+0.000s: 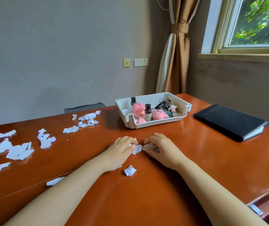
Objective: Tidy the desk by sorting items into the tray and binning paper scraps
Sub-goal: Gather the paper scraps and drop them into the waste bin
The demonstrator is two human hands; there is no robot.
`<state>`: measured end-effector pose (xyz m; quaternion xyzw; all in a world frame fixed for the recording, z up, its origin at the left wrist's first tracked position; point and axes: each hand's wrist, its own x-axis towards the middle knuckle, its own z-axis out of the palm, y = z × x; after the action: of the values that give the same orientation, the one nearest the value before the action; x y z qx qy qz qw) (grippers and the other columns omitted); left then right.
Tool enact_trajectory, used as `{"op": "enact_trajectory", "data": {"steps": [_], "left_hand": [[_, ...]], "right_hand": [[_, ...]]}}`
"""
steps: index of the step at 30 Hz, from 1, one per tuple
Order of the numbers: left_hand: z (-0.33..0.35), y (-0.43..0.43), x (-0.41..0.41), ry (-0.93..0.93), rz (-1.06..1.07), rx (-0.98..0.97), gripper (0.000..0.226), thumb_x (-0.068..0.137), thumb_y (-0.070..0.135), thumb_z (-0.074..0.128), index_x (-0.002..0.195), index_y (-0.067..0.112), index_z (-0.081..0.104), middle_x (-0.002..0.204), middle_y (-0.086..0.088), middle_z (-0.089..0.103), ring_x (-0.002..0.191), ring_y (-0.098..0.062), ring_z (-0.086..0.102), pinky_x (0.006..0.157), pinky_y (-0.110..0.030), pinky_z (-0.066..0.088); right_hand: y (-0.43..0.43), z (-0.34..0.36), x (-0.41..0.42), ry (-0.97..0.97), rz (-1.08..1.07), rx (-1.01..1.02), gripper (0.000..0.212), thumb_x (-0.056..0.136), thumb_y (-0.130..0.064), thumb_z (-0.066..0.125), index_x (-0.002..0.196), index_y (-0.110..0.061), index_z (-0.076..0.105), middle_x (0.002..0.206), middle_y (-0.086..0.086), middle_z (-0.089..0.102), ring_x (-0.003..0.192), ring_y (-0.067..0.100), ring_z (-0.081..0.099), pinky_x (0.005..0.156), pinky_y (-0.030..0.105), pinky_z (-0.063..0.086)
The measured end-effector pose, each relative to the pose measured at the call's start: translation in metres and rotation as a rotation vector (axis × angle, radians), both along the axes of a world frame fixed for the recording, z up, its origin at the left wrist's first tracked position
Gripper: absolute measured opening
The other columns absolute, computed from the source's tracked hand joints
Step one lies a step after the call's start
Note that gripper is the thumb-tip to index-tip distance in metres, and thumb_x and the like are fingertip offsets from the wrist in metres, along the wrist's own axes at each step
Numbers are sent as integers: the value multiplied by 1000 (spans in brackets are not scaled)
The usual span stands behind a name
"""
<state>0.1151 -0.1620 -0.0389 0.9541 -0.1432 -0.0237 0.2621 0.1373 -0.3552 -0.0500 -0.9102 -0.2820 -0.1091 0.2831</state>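
Observation:
On the brown desk, my left hand [121,151] and my right hand [160,149] meet at the middle, both pinching white paper scraps [137,148] between the fingertips. A crumpled scrap [130,170] lies just in front of my left wrist. Several more torn scraps [18,150] are scattered over the left half of the desk, with another cluster [88,119] near the back edge. The white tray [153,123] stands behind my hands and holds two small dark-capped bottles [147,111], pink plush toys [159,114] and a bunch of keys [163,102].
A black notebook [228,120] lies at the right, near the desk's edge. A dark bin top [84,106] shows behind the desk's far edge. A drawer handle [255,209] sticks out at the lower right. Wall, curtain and window stand behind.

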Motion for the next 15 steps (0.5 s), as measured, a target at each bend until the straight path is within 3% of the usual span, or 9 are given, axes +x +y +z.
{"op": "enact_trajectory", "data": {"steps": [5,8,11,15], "left_hand": [[4,4,-31,73,-41,7,48,94,49,41,139,37,28,139,20,36,132,-2,29,113,-32,30],[2,3,-48,-6,-33,39,55,94,41,50,142,39,24,141,20,33,132,-2,29,109,-26,31],[-4,3,-57,-103,26,-26,54,96,32,50,143,40,25,142,20,35,134,-3,32,105,-22,32],[1,9,-65,-153,51,15,59,94,34,53,145,36,25,149,18,27,139,-4,23,110,-24,28]], "right_hand": [[2,2,-7,26,-1,-7,24,91,-25,56,112,-17,61,97,2,53,92,18,49,78,24,42],[4,5,-14,117,-23,78,33,91,-29,57,123,-21,58,116,-2,48,110,14,46,91,18,34],[9,2,-19,160,-128,-123,51,92,-47,47,140,-30,39,146,-3,34,137,19,25,111,34,23],[21,8,-30,235,-215,-132,61,90,-53,46,144,-31,30,152,-4,31,142,21,20,113,41,19]]}}
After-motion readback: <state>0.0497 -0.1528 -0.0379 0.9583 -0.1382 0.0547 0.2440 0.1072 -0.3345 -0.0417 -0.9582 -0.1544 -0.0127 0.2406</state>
